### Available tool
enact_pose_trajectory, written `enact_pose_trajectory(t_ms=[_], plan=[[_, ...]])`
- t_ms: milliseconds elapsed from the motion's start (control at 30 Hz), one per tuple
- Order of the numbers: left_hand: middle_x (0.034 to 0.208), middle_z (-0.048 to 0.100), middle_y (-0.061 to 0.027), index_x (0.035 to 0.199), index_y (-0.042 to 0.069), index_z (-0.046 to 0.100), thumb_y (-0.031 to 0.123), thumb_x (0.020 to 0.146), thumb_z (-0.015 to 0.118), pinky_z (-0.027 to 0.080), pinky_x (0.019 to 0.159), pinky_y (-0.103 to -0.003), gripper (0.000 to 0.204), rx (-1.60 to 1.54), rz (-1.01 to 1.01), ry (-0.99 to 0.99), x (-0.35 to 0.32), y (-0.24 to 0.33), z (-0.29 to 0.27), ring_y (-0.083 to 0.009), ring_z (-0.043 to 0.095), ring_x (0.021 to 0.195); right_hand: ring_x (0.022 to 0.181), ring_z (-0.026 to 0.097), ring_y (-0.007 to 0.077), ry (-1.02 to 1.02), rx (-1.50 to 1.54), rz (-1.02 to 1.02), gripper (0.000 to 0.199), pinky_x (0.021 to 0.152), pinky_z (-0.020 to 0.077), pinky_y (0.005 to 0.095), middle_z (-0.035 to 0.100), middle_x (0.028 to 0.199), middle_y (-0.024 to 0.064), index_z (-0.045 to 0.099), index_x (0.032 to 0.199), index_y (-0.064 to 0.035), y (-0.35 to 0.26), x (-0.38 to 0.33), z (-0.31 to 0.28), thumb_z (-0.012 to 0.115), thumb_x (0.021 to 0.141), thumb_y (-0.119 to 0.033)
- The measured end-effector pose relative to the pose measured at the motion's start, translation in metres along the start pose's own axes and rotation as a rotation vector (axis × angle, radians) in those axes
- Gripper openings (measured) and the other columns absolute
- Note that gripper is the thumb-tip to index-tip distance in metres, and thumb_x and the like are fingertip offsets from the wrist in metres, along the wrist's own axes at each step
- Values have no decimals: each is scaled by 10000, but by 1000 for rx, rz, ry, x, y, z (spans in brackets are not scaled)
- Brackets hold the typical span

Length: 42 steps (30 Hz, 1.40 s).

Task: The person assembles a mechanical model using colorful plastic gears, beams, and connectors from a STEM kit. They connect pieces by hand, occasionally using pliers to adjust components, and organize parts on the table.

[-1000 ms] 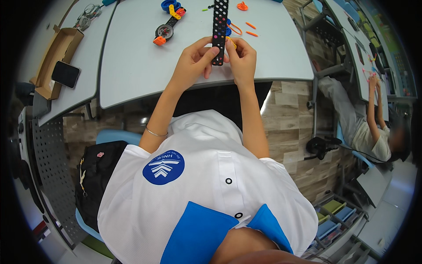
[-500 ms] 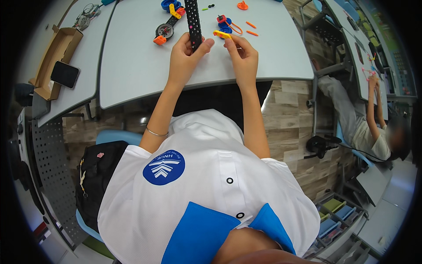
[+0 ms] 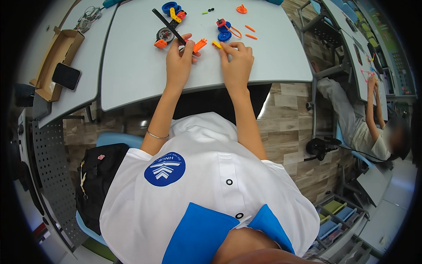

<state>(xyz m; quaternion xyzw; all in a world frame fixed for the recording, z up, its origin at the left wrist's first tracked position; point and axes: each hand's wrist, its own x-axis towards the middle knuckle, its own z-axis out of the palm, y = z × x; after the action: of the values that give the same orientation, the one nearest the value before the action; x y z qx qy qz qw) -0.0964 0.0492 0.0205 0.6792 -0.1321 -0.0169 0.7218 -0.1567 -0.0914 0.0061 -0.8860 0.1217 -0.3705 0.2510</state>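
Head view, upper centre: your left hand (image 3: 179,61) grips the black strip (image 3: 163,21), now edge-on, its orange piece (image 3: 200,45) facing the yellow piece (image 3: 217,44) your right hand (image 3: 238,60) pinches.

My left fingers (image 3: 189,47) are gripping a slim black bar (image 3: 163,19), and an orange piece (image 3: 200,45) is sticking out beside them. My right fingers (image 3: 229,49) are pinching a small yellow piece (image 3: 217,45). Beyond them, blue gears (image 3: 224,35) and two orange sticks (image 3: 250,28) are lying on the table (image 3: 136,75). A wheel (image 3: 165,34) is lying near the bar. Off to my left, a phone (image 3: 66,76) is resting on a cardboard box (image 3: 72,46).
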Motion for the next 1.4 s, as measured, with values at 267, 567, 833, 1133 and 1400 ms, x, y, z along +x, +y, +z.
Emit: enact_pose_trajectory(t_ms=[267,567,833,1133,1400], plan=[[987,631,-87,1304,-43,530,271,1026,522,509,636,-238,419,-127,5,-71,1,-3,0,-131,655,762,885,541,205,6,225,-88,241,776,407,354,631,953,34,735,1101,-94,3,2,2,688,894,-207],[907,604,-33,1342,-22,504,319,1062,441,469,649,-242,446,-186,15,-340,-8,-5,6,-93,561,730,648,610,82,-394,887,165,196,608,467,213,660,854,47,653,972,-15,-8,10,-23,736,883,-169],[698,569,-66,888,6,602,351,1071,371,415,583,-293,454,153,76,-163,-4,2,7,-119,517,617,601,578,107,-347,628,-34,271,598,468,256,654,754,79,575,983,-4,-15,0,-19,712,893,-220],[575,492,-33,754,29,551,380,1077,326,388,533,-287,528,-4,25,-134,-7,11,6,-111,492,528,583,513,105,-517,875,169,237,544,383,272,634,739,80,581,934,-13,-4,3,-22,639,951,-242],[598,531,-30,762,49,551,472,1068,278,360,524,-261,589,99,20,-74,-3,5,3,-85,476,545,847,519,164,3,413,112,189,745,416,304,619,859,41,667,984,-51,1,6,-18,703,888,-211]])
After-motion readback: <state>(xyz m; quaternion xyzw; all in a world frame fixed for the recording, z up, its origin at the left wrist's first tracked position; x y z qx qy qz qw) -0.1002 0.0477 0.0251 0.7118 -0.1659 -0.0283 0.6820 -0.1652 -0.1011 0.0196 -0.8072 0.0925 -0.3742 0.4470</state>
